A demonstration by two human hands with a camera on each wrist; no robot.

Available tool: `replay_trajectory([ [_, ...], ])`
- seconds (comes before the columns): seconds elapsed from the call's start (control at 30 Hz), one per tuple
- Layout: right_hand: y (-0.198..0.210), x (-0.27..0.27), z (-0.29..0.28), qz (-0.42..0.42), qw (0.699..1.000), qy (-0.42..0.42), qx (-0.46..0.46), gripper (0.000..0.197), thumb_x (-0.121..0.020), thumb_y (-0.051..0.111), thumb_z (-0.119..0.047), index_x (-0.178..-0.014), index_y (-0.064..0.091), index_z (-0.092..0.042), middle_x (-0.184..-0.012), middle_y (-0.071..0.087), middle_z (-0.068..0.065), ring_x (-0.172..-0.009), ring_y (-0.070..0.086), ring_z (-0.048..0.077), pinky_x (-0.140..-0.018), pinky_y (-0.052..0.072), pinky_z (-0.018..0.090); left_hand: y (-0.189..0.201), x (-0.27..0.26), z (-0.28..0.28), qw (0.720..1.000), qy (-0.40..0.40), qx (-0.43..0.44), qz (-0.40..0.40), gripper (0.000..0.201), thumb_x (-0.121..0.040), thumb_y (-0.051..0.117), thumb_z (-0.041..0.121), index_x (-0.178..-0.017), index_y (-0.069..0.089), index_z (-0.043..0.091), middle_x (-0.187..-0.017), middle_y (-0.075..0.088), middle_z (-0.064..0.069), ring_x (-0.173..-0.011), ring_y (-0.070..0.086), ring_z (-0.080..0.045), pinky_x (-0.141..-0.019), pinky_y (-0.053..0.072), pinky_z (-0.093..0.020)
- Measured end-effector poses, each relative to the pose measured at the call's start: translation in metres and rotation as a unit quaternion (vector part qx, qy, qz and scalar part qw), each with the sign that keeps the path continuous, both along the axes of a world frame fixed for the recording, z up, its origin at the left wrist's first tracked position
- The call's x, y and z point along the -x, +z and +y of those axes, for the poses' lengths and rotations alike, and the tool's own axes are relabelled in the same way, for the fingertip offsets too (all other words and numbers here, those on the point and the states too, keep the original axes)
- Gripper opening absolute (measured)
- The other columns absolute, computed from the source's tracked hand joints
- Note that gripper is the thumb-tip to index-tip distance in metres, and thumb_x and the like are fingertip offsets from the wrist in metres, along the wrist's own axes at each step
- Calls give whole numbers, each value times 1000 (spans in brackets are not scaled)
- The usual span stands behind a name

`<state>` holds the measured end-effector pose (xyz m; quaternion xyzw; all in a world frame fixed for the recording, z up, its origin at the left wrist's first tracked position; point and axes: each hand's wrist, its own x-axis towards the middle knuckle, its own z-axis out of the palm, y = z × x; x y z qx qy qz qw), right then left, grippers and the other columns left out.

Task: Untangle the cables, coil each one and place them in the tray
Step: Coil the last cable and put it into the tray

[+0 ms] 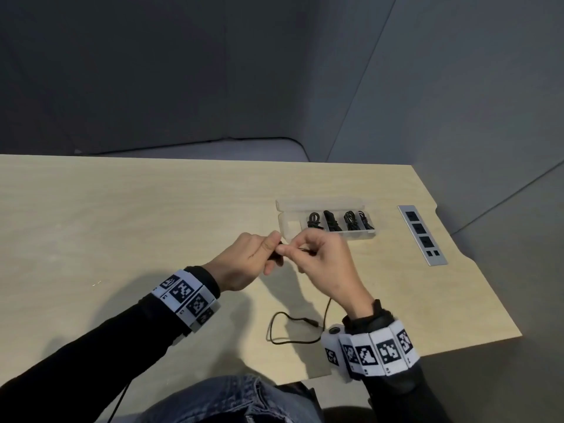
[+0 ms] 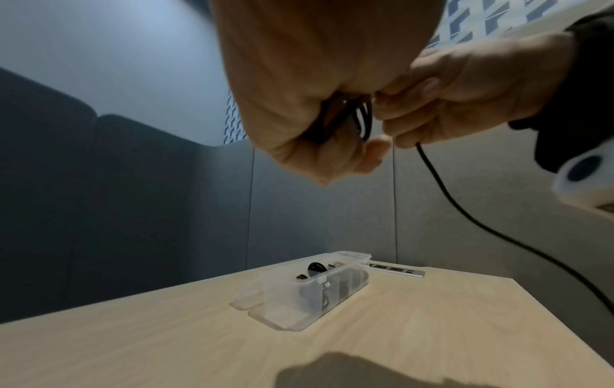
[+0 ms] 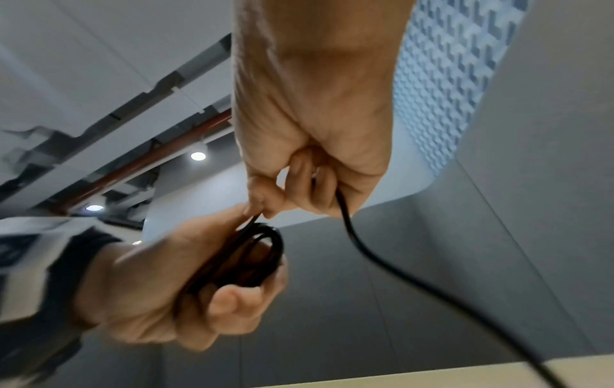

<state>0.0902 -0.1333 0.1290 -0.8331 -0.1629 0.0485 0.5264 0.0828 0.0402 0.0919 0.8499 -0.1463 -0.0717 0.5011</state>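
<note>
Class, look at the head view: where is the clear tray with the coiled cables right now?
The tray sits on the table, right of centre, just beyond the right hand and left of the socket strip.

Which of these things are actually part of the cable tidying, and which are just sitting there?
Part of the job:
thin black cable, its loops gripped in the left hand and fed by the right hand
clear plastic compartment tray holding coiled black cables

Just there:
grey metal socket strip
pale wooden table

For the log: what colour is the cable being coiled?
Black. The cable shows best in the right wrist view, looped in the left hand.
</note>
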Motion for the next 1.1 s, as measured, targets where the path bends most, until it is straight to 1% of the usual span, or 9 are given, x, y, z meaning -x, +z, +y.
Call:
replay_trajectory([
  [0.2,-11,-16,-8,86,989,-44,-116,19,-77,76,-13,-66,61,-10,-42,47,-5,-41,38,8,-48,35,18,2,2,-6,988,-80,62,117,46,-84,49,54,-76,66,12,-57,55,3,-55,49,-12,-55,39,-22],
  [0.33,-14,-22,-15,138,971,-81,-179,18,-82,70,-10,-68,58,-8,-44,45,-3,-38,34,3,-42,31,12,4,6,-10,962,-42,191,190,36,-93,47,37,-82,62,6,-57,59,-2,-48,50,-18,-45,38,-23],
  [0.5,-27,-18,-18,141,974,-72,-161,21,-88,63,-17,-69,59,-9,-55,40,5,-43,30,4,-43,27,13,10,3,-19,922,80,313,215,44,-98,37,35,-103,63,-1,-97,74,-13,-88,72,-27,-68,58,-30],
  [0.6,-34,-14,-24,119,981,-94,-118,21,-90,61,-14,-70,66,-7,-49,50,-12,-44,38,-1,-50,32,7,11,-5,-13,875,153,415,199,44,-94,38,39,-105,62,3,-105,72,-13,-94,70,-28,-78,58,-35],
  [0.7,-43,-9,-26,141,982,-90,-90,21,-91,61,-14,-78,70,-1,-44,54,-17,-46,48,-5,-55,36,5,11,-5,-10,885,158,408,159,41,-99,33,32,-108,61,3,-111,70,-10,-104,67,-25,-91,53,-32],
  [0.8,-52,-1,-19,190,980,-35,-51,22,-92,59,-23,-84,74,-9,-46,47,-12,-42,37,-1,-48,32,10,8,-8,-9,898,187,382,114,41,-99,30,35,-107,59,8,-112,70,-8,-110,64,-15,-98,45,-37],
  [0.93,-65,11,-13,213,976,47,10,23,-93,57,-31,-79,74,-24,-46,38,-6,-44,30,6,-49,28,19,18,-17,2,810,260,505,148,37,-101,29,40,-90,52,13,-65,55,4,-58,58,-9,-66,57,-44],
  [1.0,-61,14,-12,215,974,66,16,24,-92,58,-30,-77,75,-22,-46,35,-4,-45,28,7,-47,26,19,18,-17,7,807,291,493,142,34,-101,32,41,-85,49,16,-60,41,6,-46,36,-6,-44,45,-25],
  [1.1,-41,14,-15,190,979,75,26,24,-91,61,-26,-74,73,-16,-43,35,-12,-42,26,3,-45,25,14,15,-20,13,828,338,429,127,34,-100,36,42,-83,50,17,-61,35,6,-43,26,-5,-40,19,-16],
])
